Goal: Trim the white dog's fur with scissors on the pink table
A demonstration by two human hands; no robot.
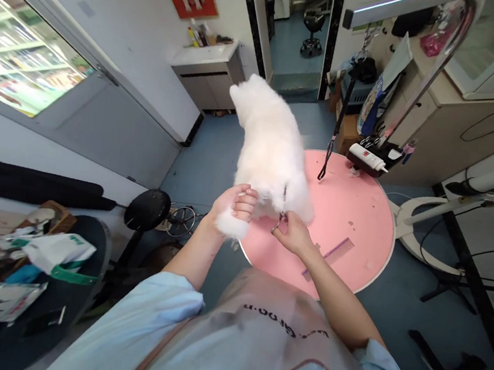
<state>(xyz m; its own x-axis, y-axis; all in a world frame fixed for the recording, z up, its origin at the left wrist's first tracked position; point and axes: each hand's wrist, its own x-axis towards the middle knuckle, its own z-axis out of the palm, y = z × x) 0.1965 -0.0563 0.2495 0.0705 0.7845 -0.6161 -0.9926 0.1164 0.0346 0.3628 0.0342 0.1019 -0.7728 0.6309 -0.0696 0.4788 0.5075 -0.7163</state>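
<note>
A fluffy white dog (272, 134) stands on the round pink grooming table (362, 206), its rear toward me. My left hand (238, 202) is closed around its left hind leg, and the furry white paw (231, 225) sticks out below my fingers. In my right hand (293, 232) is a pair of scissors (283, 205), blades pointing up against the fur of the dog's rear. Whether the blades are parted I cannot tell. To the right of that hand, a purple comb (333, 254) lies on the tabletop.
A black grooming loop (333, 142) hangs from a metal arm over the table. At the far edge, a black tool tray (373, 159) holds a white bottle (369, 157). Left are a black stool (147, 208) and a dark side table (97, 250) with bags.
</note>
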